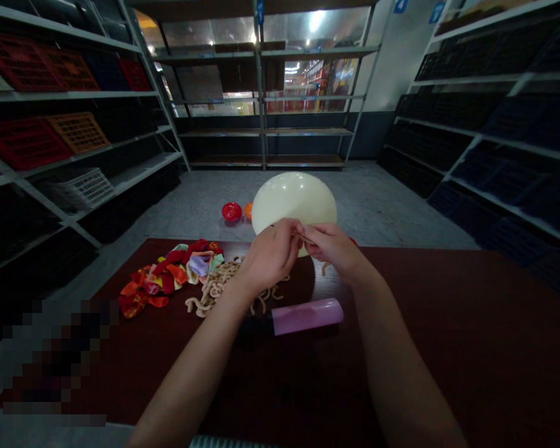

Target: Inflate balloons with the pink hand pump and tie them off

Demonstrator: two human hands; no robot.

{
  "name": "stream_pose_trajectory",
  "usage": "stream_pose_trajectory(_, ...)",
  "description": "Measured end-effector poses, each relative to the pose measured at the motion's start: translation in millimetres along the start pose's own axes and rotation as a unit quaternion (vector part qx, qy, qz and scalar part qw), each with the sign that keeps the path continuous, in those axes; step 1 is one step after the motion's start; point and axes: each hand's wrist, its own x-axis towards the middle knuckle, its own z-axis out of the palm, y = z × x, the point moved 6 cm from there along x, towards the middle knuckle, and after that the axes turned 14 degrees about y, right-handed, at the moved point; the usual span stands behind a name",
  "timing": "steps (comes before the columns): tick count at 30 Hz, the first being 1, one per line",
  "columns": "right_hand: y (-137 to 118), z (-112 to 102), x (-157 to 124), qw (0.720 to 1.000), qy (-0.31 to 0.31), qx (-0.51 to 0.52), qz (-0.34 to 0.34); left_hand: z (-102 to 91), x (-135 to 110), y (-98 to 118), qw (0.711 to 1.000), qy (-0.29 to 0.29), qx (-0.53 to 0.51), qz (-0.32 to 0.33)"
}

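Observation:
A pale cream inflated balloon (293, 198) hovers over the far edge of the dark red table (448, 348). Both my hands pinch at its neck. My left hand (269, 254) is closed, fingers curled around the neck. My right hand (332, 247) is closed too, pulling a thin stretched piece between thumb and fingers. A pink hand pump (307, 316) with a black handle lies on the table just in front of my hands. A heap of tan clips or ties (218, 286) lies under my left wrist. Uninflated colourful balloons (170, 274) lie further left.
A red inflated balloon (232, 211) and an orange one (248, 210) sit on the grey floor beyond the table. Metal shelving with red, orange and white crates (51, 134) lines the left; dark crates fill the shelves on the right (494, 124).

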Motion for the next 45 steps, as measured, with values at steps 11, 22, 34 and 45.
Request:
stream_pose_trajectory(11,-10.9,-16.7,-6.0,0.987,0.045,-0.142,-0.053,8.0,0.3,-6.4,0.996,-0.015,0.058,0.072)
stream_pose_trajectory(22,-13.8,-15.8,-7.6,0.999,0.011,-0.029,-0.028,-1.5,2.0,-10.2,0.998,0.011,-0.055,-0.001)
stream_pose_trajectory(34,-1.8,-3.0,-6.0,0.998,-0.012,0.056,0.006,-5.1,7.6,-29.0,0.955,0.065,-0.249,-0.148)
stream_pose_trajectory(45,-3.2,7.8,-19.9,0.993,-0.119,0.016,0.015,2.1,4.0,-39.3,0.876,0.076,-0.359,-0.314)
